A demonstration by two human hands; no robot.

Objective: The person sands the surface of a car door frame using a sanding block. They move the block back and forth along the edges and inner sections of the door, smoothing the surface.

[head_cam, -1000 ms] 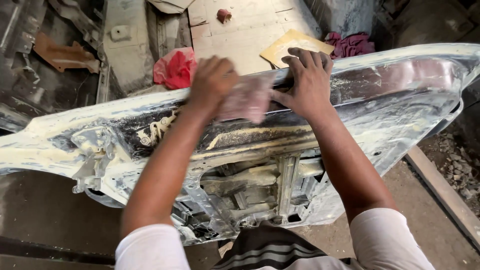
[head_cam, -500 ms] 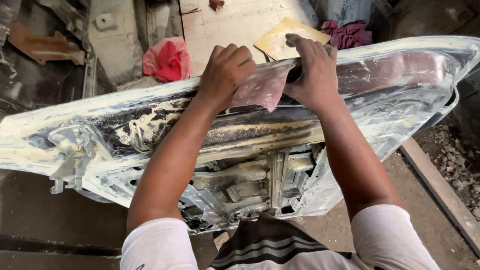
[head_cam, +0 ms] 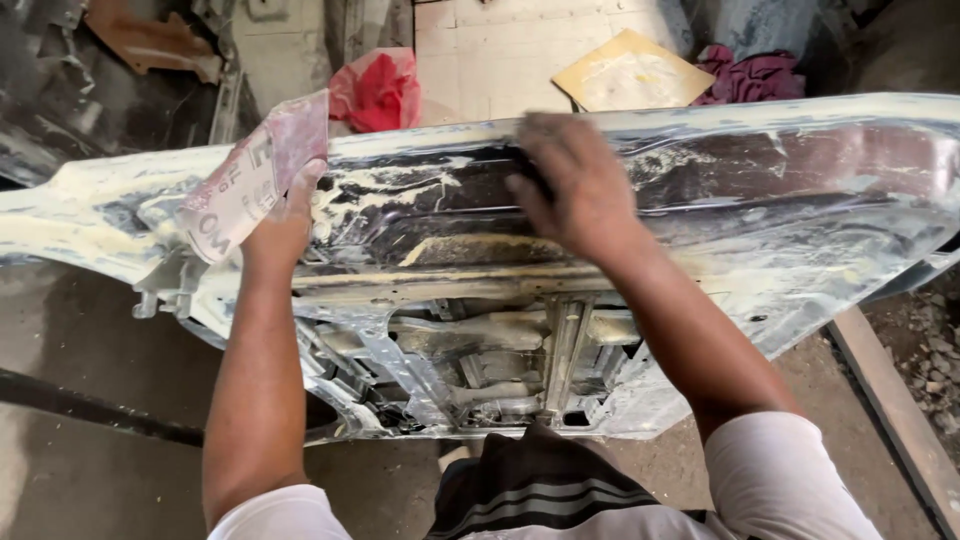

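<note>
A large car body panel, coated in pale filler and dust, lies across the view in front of me. My left hand holds up a pinkish sheet of sandpaper over the panel's left part, its printed back facing me. My right hand rests flat on the panel's upper middle, fingers spread over a dark block whose shape I cannot make out. The panel's inner frame with brackets faces my body.
A red cloth lies on the floor beyond the panel. A yellowish sheet and a maroon rag lie further right. Scrap metal parts sit at the top left. A metal beam runs along the right floor.
My left hand has pulled the sandpaper away from my right hand and lifted it leftward. My right hand stays pressed on the panel's top.
</note>
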